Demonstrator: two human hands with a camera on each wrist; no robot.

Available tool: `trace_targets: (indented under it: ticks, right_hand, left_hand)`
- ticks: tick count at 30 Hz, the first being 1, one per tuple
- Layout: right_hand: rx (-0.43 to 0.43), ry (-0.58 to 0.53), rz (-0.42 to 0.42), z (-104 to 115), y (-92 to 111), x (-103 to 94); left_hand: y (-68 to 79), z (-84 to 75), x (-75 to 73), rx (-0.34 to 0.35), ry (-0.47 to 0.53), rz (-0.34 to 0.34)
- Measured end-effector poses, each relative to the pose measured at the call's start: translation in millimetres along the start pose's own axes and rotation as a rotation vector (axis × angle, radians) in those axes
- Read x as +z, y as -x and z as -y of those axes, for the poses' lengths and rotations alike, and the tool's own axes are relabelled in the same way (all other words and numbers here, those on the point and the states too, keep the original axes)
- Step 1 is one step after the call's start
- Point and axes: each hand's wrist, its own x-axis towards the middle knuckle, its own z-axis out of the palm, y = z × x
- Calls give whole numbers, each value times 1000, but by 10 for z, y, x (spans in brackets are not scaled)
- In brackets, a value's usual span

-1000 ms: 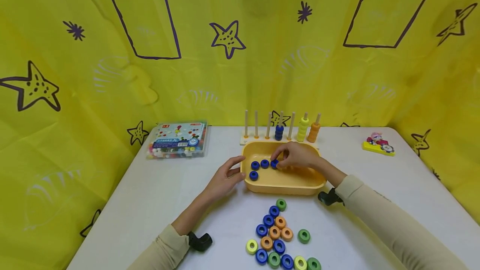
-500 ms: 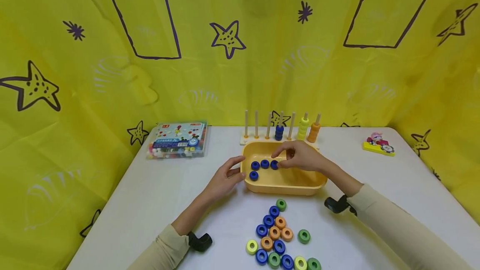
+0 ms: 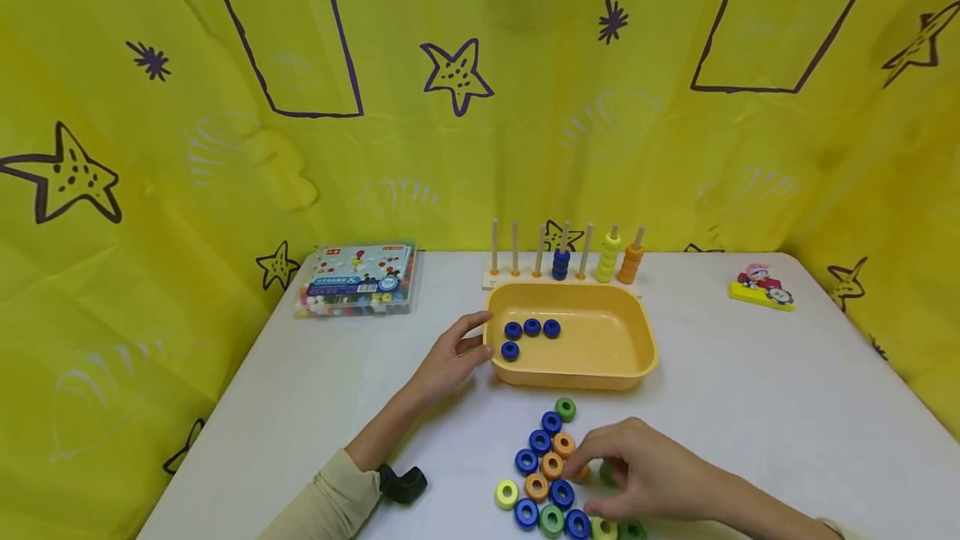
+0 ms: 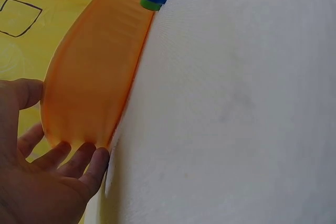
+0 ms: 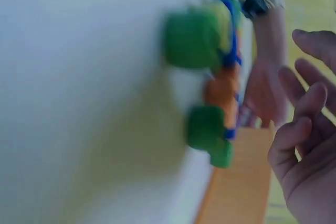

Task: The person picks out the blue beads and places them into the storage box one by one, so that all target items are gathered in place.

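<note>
In the head view my left hand holds the left end of a yellow-orange plastic tray. The left wrist view has its fingertips against the tray's end wall. Several blue beads with holes lie inside, toward the left. My right hand hovers with bent, parted fingers over loose ring beads on the white table. Among these are a blue bead, an orange bead and a yellow bead. Nothing shows between its fingers. It partly hides a green bead.
Behind the tray stands a peg rack with blue, yellow and orange bead stacks on its pegs. A clear-sided box sits at the back left. A small figure on a yellow base is at the back right. A yellow curtain hangs behind.
My right hand has let go of a blue bead in the tray and moved back toward me, over the loose beads. The left hand stays at the tray's left end.
</note>
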Motion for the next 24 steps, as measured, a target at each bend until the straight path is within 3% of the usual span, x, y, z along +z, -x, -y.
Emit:
trace_targets:
  ticks: [6,13,24]
  right_hand:
    - [155,-105,23,-36,185,216]
    - [242,-183,22,-76,231,356]
    - [180,-125,-2,-106,251,385]
  left_hand:
    - [-1,7,-5,-3,-7,-11]
    - [-4,16,3,8,2,-6]
    - [-7,2,15,-9,-4,-2]
